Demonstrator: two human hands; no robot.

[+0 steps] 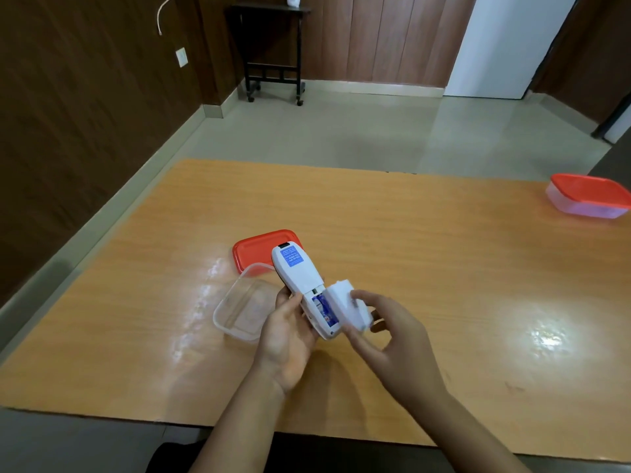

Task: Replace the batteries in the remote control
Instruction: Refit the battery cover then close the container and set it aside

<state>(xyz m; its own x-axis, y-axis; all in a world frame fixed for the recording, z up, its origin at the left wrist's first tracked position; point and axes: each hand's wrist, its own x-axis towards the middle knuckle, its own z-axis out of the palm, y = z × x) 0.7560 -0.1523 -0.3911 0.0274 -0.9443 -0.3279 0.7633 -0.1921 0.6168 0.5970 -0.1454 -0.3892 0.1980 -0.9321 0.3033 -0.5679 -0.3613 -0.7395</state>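
Nearest to me, my left hand (290,332) is wrapped around the lower end of the remote (304,288), fingers curled shut on its body, holding it face down above the table (444,268) so the white back and blue label (292,258) face up. My right hand (386,332) is partly closed: thumb and fingertips pinch the white battery cover (348,307), the other fingers loosely curled. The cover sits just beside the open battery bay, tilted away from it, and I cannot tell whether one edge touches the remote.

In the bay I see one blue-wrapped battery (324,310); whether a second lies beside it is not clear.

Judgement: the step in hand concerns the cover, either coming off or going back on. To do it well, I would keep the left grip low and firm, clear of the bay, line the cover's edges with the bay rails, and slide along the remote's length rather than pry sideways.

The remote's long axis runs from near my left palm up and to the left, its top end pointing away from me toward the far left of the table.

Just beyond it, an open clear tub (239,312) rests on the table, with its red lid (254,250) lying flat behind. Well apart, at the far right edge, stands a second, closed tub (587,196) with a red lid.
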